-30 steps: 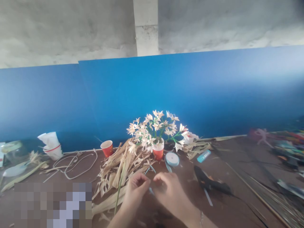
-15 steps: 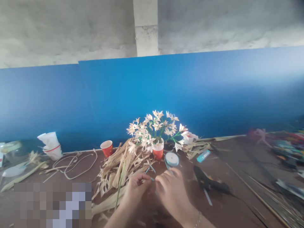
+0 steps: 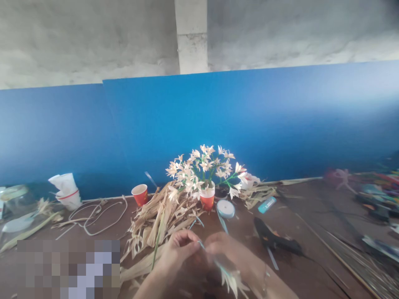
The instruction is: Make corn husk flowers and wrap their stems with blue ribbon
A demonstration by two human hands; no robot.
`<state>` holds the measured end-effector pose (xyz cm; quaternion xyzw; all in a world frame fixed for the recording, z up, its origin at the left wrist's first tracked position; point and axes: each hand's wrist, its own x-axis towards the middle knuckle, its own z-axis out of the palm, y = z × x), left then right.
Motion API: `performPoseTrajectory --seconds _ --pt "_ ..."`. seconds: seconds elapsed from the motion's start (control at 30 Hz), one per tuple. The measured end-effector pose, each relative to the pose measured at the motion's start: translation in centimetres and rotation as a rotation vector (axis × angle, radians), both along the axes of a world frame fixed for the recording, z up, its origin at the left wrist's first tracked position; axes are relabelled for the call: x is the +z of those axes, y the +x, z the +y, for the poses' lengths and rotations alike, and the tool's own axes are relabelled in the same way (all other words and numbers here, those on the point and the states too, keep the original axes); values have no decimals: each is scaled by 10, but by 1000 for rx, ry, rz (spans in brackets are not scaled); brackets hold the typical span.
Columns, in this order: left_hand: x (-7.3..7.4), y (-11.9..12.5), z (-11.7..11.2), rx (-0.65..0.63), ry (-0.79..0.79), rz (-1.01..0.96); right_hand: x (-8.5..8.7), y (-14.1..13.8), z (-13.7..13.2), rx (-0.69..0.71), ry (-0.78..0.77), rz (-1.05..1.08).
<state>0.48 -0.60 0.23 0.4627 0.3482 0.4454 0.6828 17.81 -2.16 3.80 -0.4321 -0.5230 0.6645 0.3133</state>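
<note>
My left hand (image 3: 179, 251) is closed, thumb and forefinger pinching the end of a thin light blue strip (image 3: 202, 245), which looks like a ribbon-wrapped stem. Just right of it, my right hand (image 3: 226, 251), slightly blurred, has its fingers pressed together on the same strip. A pale flower (image 3: 232, 283) with pointed petals hangs below my right hand, in line with the strip. Beyond the hands lies a ribbon spool (image 3: 225, 209), a light blue tail running from it toward my right hand. Many similar flowers (image 3: 205, 166) on green stems stand in a red-and-white paper cup (image 3: 207, 200).
Dry husks (image 3: 158, 216) are heaped left of the cup. A second paper cup (image 3: 140, 195), white cable (image 3: 93, 218) and nested white cups (image 3: 69, 193) lie farther left. On the right are a black glue gun (image 3: 277, 238) and turquoise packet (image 3: 267, 204). A blue partition (image 3: 187, 120) stands behind.
My right hand has turned and shifted slightly right and down. The pale flower, unseen before, now shows below it. The ribbon tail from the spool is more visible.
</note>
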Motion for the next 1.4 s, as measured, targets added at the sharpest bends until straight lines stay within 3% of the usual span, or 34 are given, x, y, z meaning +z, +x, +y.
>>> performPoseTrajectory --seconds 0.13,0.23,0.3,0.4,0.53,0.67,0.77,0.97,1.1,1.27,1.4 --pt "3 -1 -6 -26 41 -21 5 -1 -5 -4 30 27" --pt "5 -2 -6 11 80 14 -1 1 -1 -30 53 -47" --pt "4 -1 -4 49 78 18 -8 4 7 -149 189 -154" --pt "2 0 0 95 73 -21 -16 5 19 -293 510 -431" --pt "-3 0 3 122 85 -31 -12 1 34 -219 658 -616" --pt "-3 -1 4 125 72 6 0 -5 52 6 538 -603" --pt "0 0 5 158 37 15 -1 -9 65 109 439 -588" --pt "-1 2 6 190 30 -21 -20 -16 82 -55 357 -486" --pt "-3 -1 8 183 15 -81 -15 -11 83 -158 244 -349" --pt "-4 -3 11 204 -5 -134 4 9 62 -64 115 -187" --pt "-2 -1 10 201 -30 -113 8 17 43 12 88 -169"
